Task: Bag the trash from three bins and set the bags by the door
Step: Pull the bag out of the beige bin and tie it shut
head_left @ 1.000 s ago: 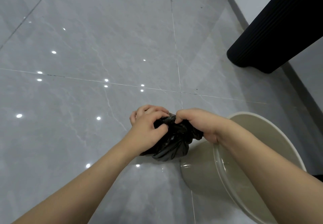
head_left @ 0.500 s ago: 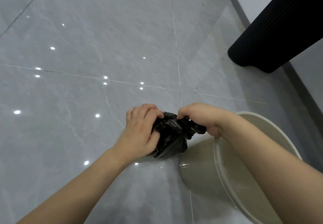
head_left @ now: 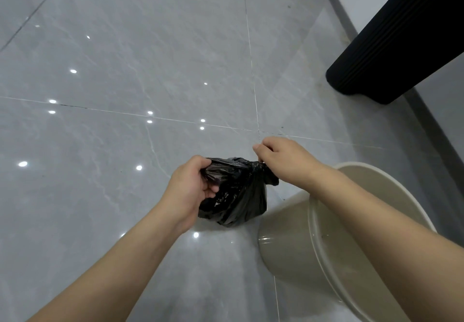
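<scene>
Glossy grey floor tiles (head_left: 150,57) fill most of the head view, speckled with small reflections of ceiling lights and crossed by thin grout lines. On them, at the lower right, stands a beige bin (head_left: 296,241), round and open-topped; what shows of its inside looks bare, though the right forearm hides part of it. Beyond the bin, against the pale wall, rises a black ribbed object (head_left: 391,52) that I cannot identify.

Just left of the bin's rim hangs a small black trash bag (head_left: 238,196), held clear of the floor between both hands. The left hand (head_left: 193,186) grips the bag's upper left side, fingers curled into the plastic, apparently to steady the load. The right hand (head_left: 283,160) is above the bin's near-left edge and pinches the twisted neck of the bag, drawing it out to the right. With the two hands set apart this way the plastic between them is taut, which fits cinching or knotting the mouth closed so nothing spills when it is carried.

By that reading this bag is almost sealed. No door or other bins are in view.
</scene>
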Action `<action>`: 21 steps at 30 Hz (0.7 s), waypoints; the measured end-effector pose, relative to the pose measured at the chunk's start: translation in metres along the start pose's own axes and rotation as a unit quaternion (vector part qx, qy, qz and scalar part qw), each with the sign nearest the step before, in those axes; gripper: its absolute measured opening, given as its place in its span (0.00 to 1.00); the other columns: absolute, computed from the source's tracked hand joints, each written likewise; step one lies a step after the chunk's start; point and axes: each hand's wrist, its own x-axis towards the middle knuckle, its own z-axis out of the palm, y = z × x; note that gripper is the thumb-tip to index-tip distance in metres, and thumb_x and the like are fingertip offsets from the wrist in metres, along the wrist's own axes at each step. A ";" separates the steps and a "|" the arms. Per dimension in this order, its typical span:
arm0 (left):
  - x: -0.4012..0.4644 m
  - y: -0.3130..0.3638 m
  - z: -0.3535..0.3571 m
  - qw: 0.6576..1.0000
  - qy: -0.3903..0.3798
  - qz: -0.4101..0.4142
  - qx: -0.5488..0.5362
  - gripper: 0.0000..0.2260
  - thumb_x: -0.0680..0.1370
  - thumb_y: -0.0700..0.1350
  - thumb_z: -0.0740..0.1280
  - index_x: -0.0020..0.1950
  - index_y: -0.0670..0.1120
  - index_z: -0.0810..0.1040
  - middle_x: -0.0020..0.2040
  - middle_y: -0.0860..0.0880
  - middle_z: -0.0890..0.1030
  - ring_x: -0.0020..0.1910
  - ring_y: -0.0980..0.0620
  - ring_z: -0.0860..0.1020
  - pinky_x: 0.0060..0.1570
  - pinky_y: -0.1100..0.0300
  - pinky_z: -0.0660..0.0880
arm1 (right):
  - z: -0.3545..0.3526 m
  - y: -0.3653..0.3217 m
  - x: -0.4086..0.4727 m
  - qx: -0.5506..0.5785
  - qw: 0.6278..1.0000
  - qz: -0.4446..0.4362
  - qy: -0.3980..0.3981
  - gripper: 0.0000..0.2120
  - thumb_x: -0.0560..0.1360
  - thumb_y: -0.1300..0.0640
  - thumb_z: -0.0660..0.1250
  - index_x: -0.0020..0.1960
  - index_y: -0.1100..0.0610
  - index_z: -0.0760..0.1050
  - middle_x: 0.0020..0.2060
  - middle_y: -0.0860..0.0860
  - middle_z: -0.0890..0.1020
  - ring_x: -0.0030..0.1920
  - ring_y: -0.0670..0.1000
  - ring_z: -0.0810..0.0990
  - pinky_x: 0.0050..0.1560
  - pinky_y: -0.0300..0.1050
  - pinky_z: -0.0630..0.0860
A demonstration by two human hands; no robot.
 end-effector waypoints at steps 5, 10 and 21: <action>0.008 0.011 -0.013 0.987 0.032 0.036 0.155 0.10 0.77 0.39 0.59 0.36 0.45 0.71 0.29 0.48 0.69 0.28 0.51 0.67 0.32 0.58 0.63 | -0.004 0.007 0.008 -0.218 0.971 -0.091 0.025 0.22 0.82 0.44 0.49 0.36 0.56 0.66 0.36 0.51 0.75 0.41 0.55 0.74 0.38 0.48 0.65; -0.004 0.023 -0.028 0.903 -0.064 0.069 0.418 0.22 0.76 0.61 0.62 0.33 0.44 0.72 0.29 0.54 0.71 0.29 0.56 0.69 0.37 0.57 0.65 | -0.017 0.023 0.022 -0.357 0.930 -0.091 -0.012 0.24 0.81 0.38 0.46 0.32 0.50 0.61 0.39 0.51 0.76 0.45 0.56 0.77 0.39 0.46 0.67; 0.035 0.003 -0.053 0.820 0.045 0.142 0.552 0.16 0.77 0.50 0.59 0.30 0.48 0.69 0.40 0.49 0.72 0.49 0.44 0.71 0.46 0.53 0.69 | -0.017 0.014 0.026 -0.077 0.960 0.148 -0.227 0.30 0.76 0.33 0.57 0.28 0.56 0.75 0.25 0.50 0.71 0.26 0.51 0.68 0.31 0.42 0.66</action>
